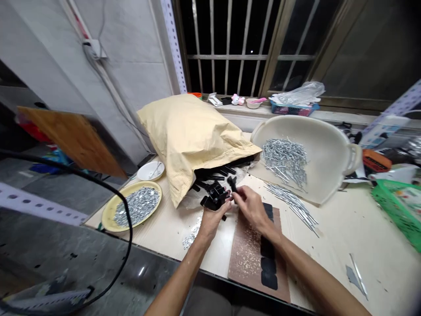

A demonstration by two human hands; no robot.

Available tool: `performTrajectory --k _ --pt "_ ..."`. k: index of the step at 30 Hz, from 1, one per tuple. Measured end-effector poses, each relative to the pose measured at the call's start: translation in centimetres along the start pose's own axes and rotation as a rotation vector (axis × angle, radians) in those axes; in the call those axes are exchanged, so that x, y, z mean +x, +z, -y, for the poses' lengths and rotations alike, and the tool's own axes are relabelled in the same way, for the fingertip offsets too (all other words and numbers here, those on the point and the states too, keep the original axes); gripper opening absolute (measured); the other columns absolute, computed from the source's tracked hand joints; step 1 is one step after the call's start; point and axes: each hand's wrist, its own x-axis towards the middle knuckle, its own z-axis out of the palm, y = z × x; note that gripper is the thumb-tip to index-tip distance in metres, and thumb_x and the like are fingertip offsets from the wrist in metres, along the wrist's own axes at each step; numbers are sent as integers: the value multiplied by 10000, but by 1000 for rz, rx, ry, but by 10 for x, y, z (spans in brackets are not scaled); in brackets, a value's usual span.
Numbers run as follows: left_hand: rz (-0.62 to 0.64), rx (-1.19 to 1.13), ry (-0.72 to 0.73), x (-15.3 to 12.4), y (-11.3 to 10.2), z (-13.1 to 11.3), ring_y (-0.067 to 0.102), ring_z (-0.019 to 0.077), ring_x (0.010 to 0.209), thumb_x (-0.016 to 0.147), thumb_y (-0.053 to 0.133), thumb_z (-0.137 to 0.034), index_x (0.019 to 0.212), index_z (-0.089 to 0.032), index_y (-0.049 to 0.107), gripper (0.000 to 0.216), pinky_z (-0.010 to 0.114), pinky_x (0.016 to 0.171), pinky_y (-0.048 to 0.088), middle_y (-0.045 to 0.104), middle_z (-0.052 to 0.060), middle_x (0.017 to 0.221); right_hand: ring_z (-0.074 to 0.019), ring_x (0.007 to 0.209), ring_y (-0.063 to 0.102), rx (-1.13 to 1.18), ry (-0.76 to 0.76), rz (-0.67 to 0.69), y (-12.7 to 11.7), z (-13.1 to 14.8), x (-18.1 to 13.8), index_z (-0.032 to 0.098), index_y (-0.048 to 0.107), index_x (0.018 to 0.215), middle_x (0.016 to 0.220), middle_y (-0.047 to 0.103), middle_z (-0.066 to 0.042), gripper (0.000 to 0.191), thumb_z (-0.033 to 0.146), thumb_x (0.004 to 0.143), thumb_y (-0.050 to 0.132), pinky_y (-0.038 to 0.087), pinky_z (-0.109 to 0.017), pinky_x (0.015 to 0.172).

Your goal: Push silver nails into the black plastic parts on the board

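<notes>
My left hand (210, 219) is closed around a bunch of black plastic parts (215, 193), just in front of the mouth of a big cream sack (194, 131). Between the fingers of my right hand (251, 204) a single black plastic piece (232, 183) points upward. The two hands almost touch. More black parts (223, 171) spill from the sack's opening. Below my right forearm lies a brown board (243, 250) with flat black pads (269, 265) and pale crumbs on it. Small shiny metal bits (192, 235) are scattered beside my left wrist.
A yellow plate (108, 215) of small metal pieces and a white dish (144, 171) stand left. To the right are a large white basin (324, 153) of metal pins, a row of loose rods (292, 204) and a green basket (391, 215). A black cable (126, 210) loops at left.
</notes>
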Motion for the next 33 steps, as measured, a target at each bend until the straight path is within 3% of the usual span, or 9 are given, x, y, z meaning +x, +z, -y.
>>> performTrajectory --k 3,6,8,10,13,18,22,28,33 --pt "62 -25 -61 -1 13 7 614 222 1036 648 767 -257 996 -155 688 372 346 943 461 684 88 1074 -202 901 593 61 -81 -40 -9 17 -27 237 582 1073 975 626 -71 220 256 896 452 483 -342 793" --pt "50 -68 -49 -2 22 12 625 193 997 626 784 -235 982 -158 690 376 317 936 464 694 69 1033 -174 929 594 -14 -96 63 -28 14 -42 319 550 1194 1019 623 -39 319 228 904 455 495 -302 790" --pt "20 -69 -66 -1 26 15 658 175 846 602 800 -236 933 -136 694 362 314 837 515 707 64 920 -156 905 599 -199 -37 121 -49 -4 -45 324 542 1221 1021 627 -23 319 275 921 445 497 -278 752" --pt "28 -69 -124 -1 30 18 655 158 719 587 809 -240 880 -119 693 338 312 734 544 701 55 833 -157 876 597 -475 103 91 -73 -32 -44 271 592 1158 1004 632 -33 296 307 946 388 484 -280 719" --pt "94 -71 -201 -5 40 22 646 144 684 591 809 -242 854 -122 693 311 285 681 546 691 46 801 -206 897 555 -722 274 42 -102 -80 -36 156 649 1003 973 625 -100 292 233 941 375 438 -314 723" --pt "171 -19 -270 -14 58 26 642 142 714 606 801 -271 851 -120 707 302 279 722 540 695 60 821 -225 926 486 -866 277 151 -112 -117 -25 133 637 872 944 611 -125 236 49 857 417 365 -321 771" --pt "238 36 -277 -17 62 27 643 157 759 621 789 -277 847 -125 717 281 291 766 528 703 69 841 -217 901 471 -888 218 206 -114 -119 -29 127 616 887 951 609 -133 272 -5 836 384 329 -323 786" --pt "243 126 -252 -17 60 31 660 177 821 634 776 -309 869 -142 723 293 326 866 487 719 83 898 -211 864 503 -817 156 139 -140 -103 -35 136 602 918 880 631 -104 229 150 917 374 328 -347 820" --pt "198 284 -166 -14 59 36 641 225 967 631 772 -336 979 -152 704 399 395 973 421 710 97 997 -162 825 541 -323 -74 -67 -173 -47 -41 177 597 951 894 619 -47 240 318 943 403 402 -281 728"
